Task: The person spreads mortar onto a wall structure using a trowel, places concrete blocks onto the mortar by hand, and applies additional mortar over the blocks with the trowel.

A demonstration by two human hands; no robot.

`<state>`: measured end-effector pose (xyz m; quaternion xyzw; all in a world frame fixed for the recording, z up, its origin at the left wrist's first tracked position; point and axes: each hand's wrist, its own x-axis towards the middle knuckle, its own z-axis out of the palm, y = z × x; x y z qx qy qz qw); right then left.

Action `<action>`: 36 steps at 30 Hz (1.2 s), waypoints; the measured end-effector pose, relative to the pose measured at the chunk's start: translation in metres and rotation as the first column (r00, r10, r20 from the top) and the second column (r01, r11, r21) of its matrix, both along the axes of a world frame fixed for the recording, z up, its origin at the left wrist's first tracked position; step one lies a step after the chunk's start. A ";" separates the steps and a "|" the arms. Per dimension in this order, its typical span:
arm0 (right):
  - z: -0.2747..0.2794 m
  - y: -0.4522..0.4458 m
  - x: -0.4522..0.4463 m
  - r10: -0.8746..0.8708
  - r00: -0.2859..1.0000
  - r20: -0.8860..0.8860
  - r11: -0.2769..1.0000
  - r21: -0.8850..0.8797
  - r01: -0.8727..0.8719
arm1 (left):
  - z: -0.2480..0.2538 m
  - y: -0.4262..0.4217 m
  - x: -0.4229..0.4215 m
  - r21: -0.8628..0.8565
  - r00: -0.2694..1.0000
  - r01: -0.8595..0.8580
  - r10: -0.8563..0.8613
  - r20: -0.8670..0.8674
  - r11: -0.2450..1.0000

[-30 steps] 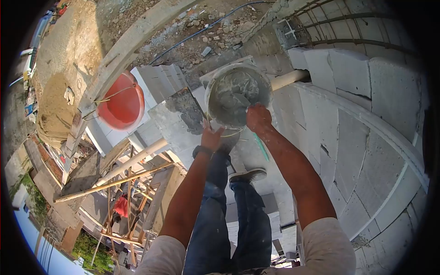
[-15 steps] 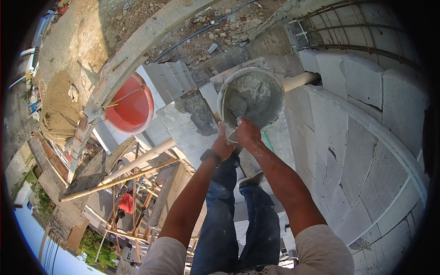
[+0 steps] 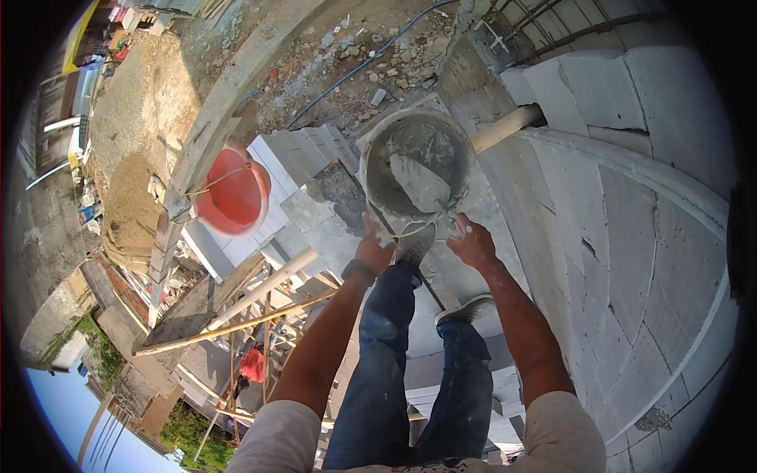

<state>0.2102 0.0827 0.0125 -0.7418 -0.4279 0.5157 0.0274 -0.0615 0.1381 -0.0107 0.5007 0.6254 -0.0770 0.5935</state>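
Mortar (image 3: 447, 144) partly hidden by trowel (image 3: 418, 181), beam (image 3: 235, 88) cut off at top

Trowel blade (image 3: 418, 183) now fully showing, right hand (image 3: 475, 243) uncurled, farther from left hand (image 3: 374, 249)

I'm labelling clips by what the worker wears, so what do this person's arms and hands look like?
Both the left hand and the right hand are without gloves. A dark band, perhaps a watch, circles the left wrist; none shows on the right. Light grey short sleeves cover the upper arms, leaving the forearms bare.
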 end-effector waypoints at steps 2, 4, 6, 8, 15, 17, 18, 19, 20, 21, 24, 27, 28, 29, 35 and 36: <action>-0.005 -0.001 0.009 -0.015 1.000 -0.014 0.997 0.072 0.016 | 0.004 -0.019 0.003 0.188 0.997 0.062 -0.054 -0.050 0.980; -0.004 -0.008 0.012 -0.059 0.995 -0.080 0.983 0.168 0.072 | 0.013 -0.030 0.010 0.301 0.986 0.125 -0.084 -0.147 0.945; 0.012 -0.022 0.018 -0.120 0.980 -0.156 0.957 0.246 0.156 | 0.034 -0.041 0.023 0.389 0.986 0.101 -0.039 -0.163 0.916; 0.041 -0.041 0.031 -0.165 0.969 -0.182 0.941 0.264 0.210 | 0.043 -0.056 0.031 0.441 0.980 0.142 -0.062 -0.191 0.886; 0.255 -0.186 0.127 -0.380 0.911 -0.162 0.819 0.399 0.413 | 0.127 -0.132 0.120 0.426 0.989 0.147 -0.143 -0.041 0.893; 0.326 -0.226 0.166 -0.388 0.912 -0.136 0.823 0.395 0.408 | 0.136 -0.164 0.145 0.427 0.986 0.139 -0.164 0.022 0.893; 0.362 -0.241 0.184 -0.397 0.910 -0.121 0.818 0.402 0.411 | 0.144 -0.181 0.157 0.424 0.983 0.140 -0.178 0.053 0.895; 0.395 -0.253 0.198 -0.406 0.908 -0.105 0.814 0.411 0.412 | 0.158 -0.194 0.171 0.385 0.978 0.152 -0.195 0.074 0.910; 0.421 -0.259 0.211 -0.425 0.903 -0.057 0.800 0.442 0.405 | 0.172 -0.207 0.186 0.346 0.973 0.164 -0.209 0.096 0.924; 0.443 -0.260 0.225 -0.443 0.896 -0.010 0.790 0.469 0.396 | 0.184 -0.220 0.200 0.303 0.969 0.176 -0.220 0.117 0.937; 0.457 -0.249 0.261 -0.421 0.856 0.299 0.753 0.642 0.145 | 0.206 -0.259 0.225 0.276 0.930 0.304 -0.347 0.123 0.912; 0.466 -0.195 0.290 -0.406 0.751 0.521 0.773 0.634 -0.022 | 0.205 -0.285 0.228 0.293 0.867 0.441 -0.487 0.109 0.849; 0.472 -0.174 0.292 -0.397 0.728 0.559 0.825 0.565 0.015 | 0.208 -0.283 0.223 0.269 0.855 0.466 -0.507 0.110 0.843; 0.470 -0.154 0.295 -0.376 0.678 0.632 0.850 0.526 -0.018 | 0.212 -0.280 0.219 0.244 0.842 0.491 -0.527 0.113 0.836; 0.460 -0.130 0.305 -0.241 0.561 0.792 0.931 0.352 -0.096 | 0.209 -0.219 0.156 0.204 0.827 0.534 -0.557 0.078 0.821; 0.459 -0.142 0.301 -0.252 0.543 0.801 0.927 0.361 -0.103 | 0.204 -0.207 0.142 0.213 0.823 0.545 -0.566 0.046 0.811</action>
